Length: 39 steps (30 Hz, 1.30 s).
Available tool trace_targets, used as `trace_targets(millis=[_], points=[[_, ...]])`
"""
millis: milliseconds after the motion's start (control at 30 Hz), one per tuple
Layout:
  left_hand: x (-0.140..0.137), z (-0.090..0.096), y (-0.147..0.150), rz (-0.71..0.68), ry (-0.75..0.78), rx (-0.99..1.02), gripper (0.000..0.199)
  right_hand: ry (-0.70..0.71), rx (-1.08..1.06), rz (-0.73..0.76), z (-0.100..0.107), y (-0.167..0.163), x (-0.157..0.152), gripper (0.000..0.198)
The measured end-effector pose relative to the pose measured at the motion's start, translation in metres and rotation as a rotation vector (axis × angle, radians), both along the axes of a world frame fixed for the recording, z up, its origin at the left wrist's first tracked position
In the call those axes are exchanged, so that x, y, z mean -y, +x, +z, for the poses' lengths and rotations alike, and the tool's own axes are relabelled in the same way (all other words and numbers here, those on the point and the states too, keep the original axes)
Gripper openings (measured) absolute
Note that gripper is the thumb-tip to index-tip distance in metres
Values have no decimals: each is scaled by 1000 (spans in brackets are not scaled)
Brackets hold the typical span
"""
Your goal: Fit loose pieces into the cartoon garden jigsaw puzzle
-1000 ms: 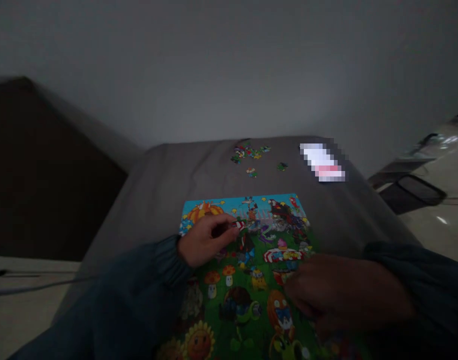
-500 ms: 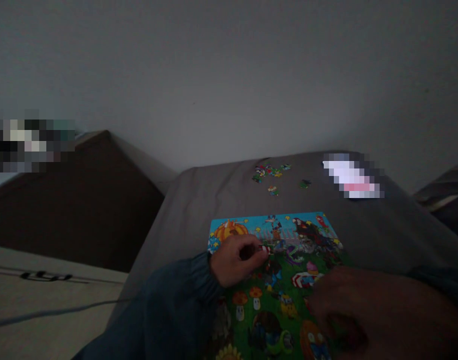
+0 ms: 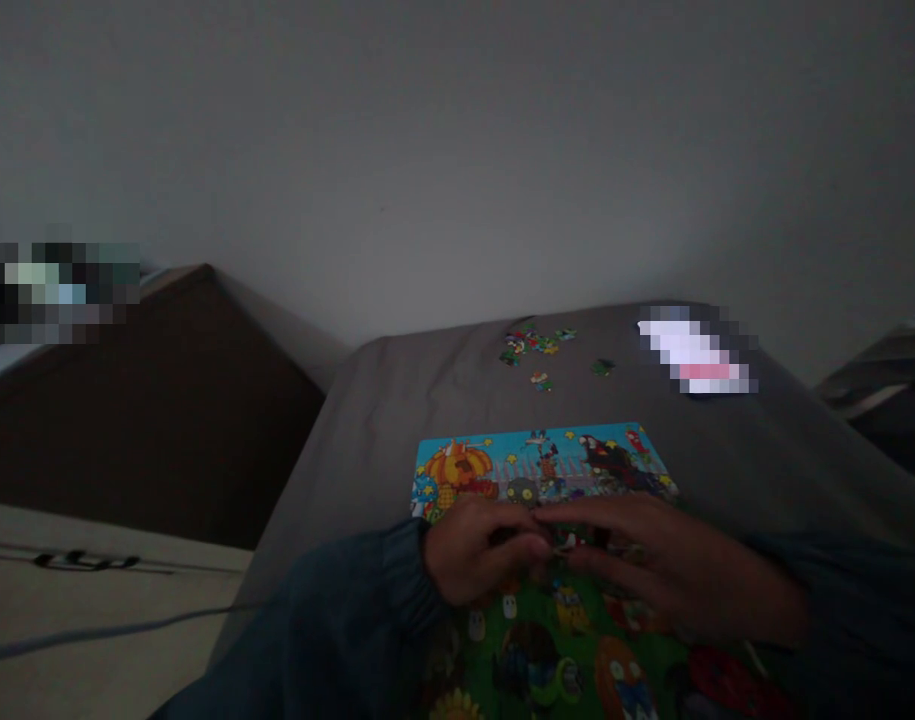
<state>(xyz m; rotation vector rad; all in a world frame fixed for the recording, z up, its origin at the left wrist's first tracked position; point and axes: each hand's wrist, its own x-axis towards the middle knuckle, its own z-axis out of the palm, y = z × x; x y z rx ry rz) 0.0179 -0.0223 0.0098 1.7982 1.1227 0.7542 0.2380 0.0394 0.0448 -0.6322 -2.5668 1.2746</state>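
Jigsaw puzzle, colourful cartoon scene, flat on a grey cloth-covered surface; near edge cut off at 6 o'clock, middle hidden under both hands. Left hand, fingers curled, fingertips on the picture; whether it pinches a piece cannot be told in the dim light. Right hand, fingers extended and laid flat on the puzzle, its tips meeting the left. Loose pieces scattered at 12 o'clock, well apart. Blurred white object at 1 o'clock.

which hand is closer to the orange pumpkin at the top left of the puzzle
Left. The left hand lies just below the orange pumpkin; the right hand is farther off, below and right of it.
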Motion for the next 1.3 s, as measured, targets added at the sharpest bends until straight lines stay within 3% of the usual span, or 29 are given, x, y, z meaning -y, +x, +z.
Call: trace_targets(millis=[100, 333, 500, 667, 733, 900, 967, 1300], points=[[-2, 6, -1, 44, 36, -33, 48, 18, 12, -56, 6, 6, -14, 23], [-5, 8, -3, 107, 127, -181, 35, -30, 38, -186, 8, 19, -46, 20], [-6, 6, -5, 117, 182, -260, 33, -57, 5, -199, 0, 21, -50, 25], [-7, 5, -5, 100, 214, -310, 32, 36, -10, -188, -1, 21, -51, 26], [-7, 5, -5, 76, 224, -306, 31, -50, -16, -195, 1, 20, -50, 21], [-10, 2, -9, 104, 231, -349, 28, -487, -105, -216, 1, 17, -58, 15], [-11, 1, -11, 89, 222, -343, 28, -570, -119, -218, -2, 18, -63, 16], [-10, 3, -8, 107, 202, -320, 29, -619, -117, -140, 1, 29, -71, 20]])
